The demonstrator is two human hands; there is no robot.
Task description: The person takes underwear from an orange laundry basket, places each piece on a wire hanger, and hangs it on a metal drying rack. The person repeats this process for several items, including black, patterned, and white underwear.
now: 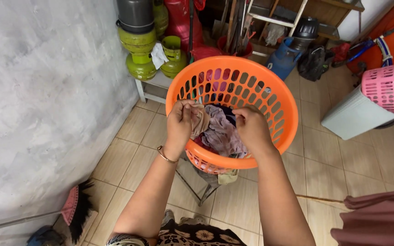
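Note:
An orange plastic laundry basket (279,98) with slotted walls stands on a small stool in front of me, with crumpled clothes inside. My left hand (181,125), with a gold bangle on the wrist, pinches a beige piece of cloth (201,120) at the basket's near rim. My right hand (251,127) reaches into the basket and grips a pale mauve garment (222,134). A dark cloth lies deeper in the basket, partly hidden by my hands.
Green gas cylinders (140,54) stand on a low white shelf at the back left beside a grey wall. A pink basket (388,86) rests on a pale bin at right. A blue water jug (281,59), a broom (76,207) and a maroon cloth (379,218) are around.

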